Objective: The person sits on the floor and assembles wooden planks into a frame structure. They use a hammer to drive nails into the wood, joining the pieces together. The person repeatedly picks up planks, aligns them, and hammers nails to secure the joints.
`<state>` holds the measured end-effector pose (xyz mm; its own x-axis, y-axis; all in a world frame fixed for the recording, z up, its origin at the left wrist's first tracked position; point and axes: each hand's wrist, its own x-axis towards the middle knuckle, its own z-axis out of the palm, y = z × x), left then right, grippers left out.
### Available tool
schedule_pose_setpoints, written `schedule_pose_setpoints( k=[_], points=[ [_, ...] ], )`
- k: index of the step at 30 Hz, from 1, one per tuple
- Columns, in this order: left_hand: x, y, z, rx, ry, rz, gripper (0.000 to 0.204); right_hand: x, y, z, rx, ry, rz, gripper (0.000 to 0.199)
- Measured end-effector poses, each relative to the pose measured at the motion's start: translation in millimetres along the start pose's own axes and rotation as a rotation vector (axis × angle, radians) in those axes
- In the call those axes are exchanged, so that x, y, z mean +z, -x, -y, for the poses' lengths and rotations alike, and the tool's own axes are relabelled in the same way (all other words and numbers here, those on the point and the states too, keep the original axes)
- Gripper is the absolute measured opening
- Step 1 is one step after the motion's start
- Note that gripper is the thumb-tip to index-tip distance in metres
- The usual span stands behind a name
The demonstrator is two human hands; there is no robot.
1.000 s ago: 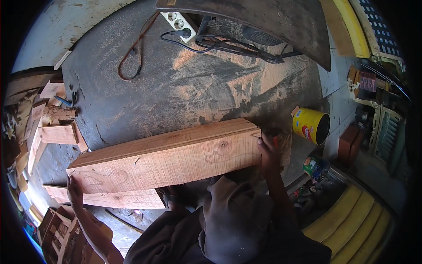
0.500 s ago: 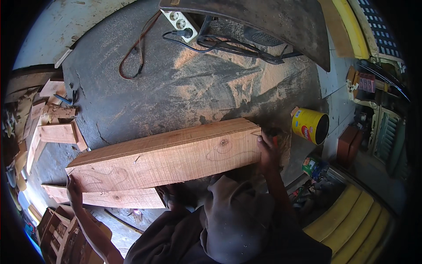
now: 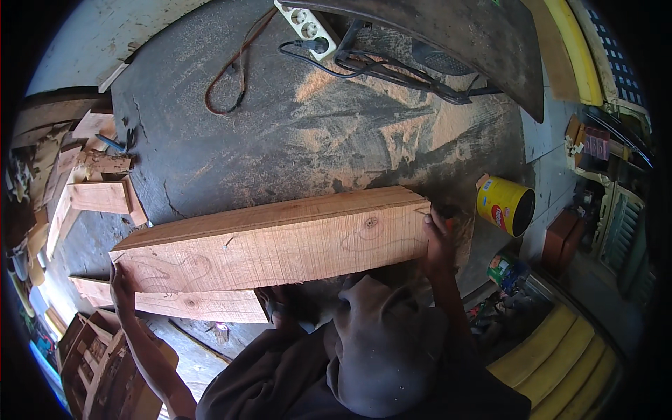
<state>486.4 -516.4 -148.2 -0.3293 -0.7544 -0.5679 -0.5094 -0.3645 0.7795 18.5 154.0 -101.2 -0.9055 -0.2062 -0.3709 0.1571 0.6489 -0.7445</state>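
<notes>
Grasping nailed timber assembly (image 3: 280,245) across left-centre of frame, left hand (image 3: 123,290) clamped on its left end, right hand (image 3: 437,239) on its right, plank (image 3: 210,305) lower left, yellow can (image 3: 501,204) at right

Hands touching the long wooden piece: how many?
2: left hand at the left end of the long wooden piece, right hand at its right end. No others show.

The white rectangular power strip (image 3: 306,28) and dark flat board (image 3: 448,35) are cut off at the top edge; the long reddish-brown wooden beam (image 3: 280,253) partly hides the pale wooden plank (image 3: 227,306).
</notes>
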Motion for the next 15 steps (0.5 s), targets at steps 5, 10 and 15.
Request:
schedule_pose_setpoints(
  k=[5,10,15],
  points=[
    [-6.4,-2.7,1.8,-0.098,0.165,0.059,0.025,1.0,-2.0,5.1,0.144,-0.106,-0.035,0.046],
    [9.1,4.7,-7.5,-0.132,0.207,0.035,0.02,-0.3,-2.4,6.7,0.085,-0.096,-0.003,0.046],
    [8.5,5.2,-6.2,-0.126,0.254,0.044,0.022,2.9,-2.2,8.8,0.13,-0.231,-0.013,0.045]
  ],
)
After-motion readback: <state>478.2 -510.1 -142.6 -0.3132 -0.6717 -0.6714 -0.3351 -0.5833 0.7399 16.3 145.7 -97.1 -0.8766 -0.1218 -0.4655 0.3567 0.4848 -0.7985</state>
